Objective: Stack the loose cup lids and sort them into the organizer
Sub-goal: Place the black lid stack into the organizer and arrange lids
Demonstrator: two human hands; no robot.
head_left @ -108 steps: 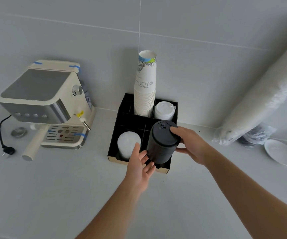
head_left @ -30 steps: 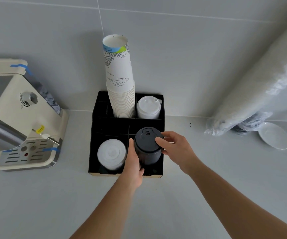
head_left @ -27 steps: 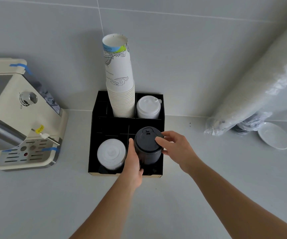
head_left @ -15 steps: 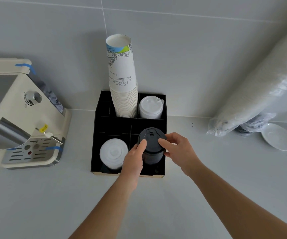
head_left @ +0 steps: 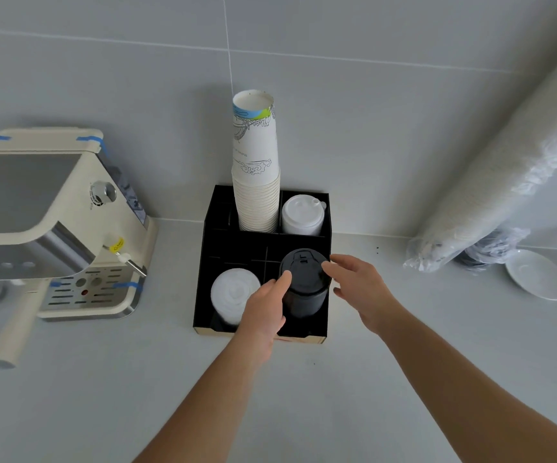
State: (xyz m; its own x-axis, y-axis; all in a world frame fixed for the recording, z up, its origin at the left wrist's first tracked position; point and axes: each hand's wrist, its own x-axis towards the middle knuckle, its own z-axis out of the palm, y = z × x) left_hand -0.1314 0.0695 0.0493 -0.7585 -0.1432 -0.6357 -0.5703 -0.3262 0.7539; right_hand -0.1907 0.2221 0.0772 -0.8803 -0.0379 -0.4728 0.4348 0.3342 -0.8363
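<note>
At centre frame the left hand [head_left: 263, 309] rests its thumb on the top rim of the stack of black lids [head_left: 304, 282], its fingers wrapped around the stack's left side. The right hand [head_left: 359, 289] hangs loose and spread just right of the stack, fingertips at its edge; whether they touch cannot be told. The black stack is a matte, smooth cylinder standing in the lower right compartment of the black organizer [head_left: 203, 262], a square box with thin dividers and a pale edge along its lower wall. Three other stacks stand in it: flat white lids [head_left: 233, 292] at lower left, domed white lids [head_left: 303, 215] at upper right, and one tall tower of ribbed paper cups [head_left: 256, 168] beside them. Left of frame sits one cream and brushed-metal espresso machine [head_left: 56, 222]. At right, one long plastic-wrapped sleeve of cups [head_left: 511, 168] leans on the tiled wall, above one glossy white saucer [head_left: 537, 275].
</note>
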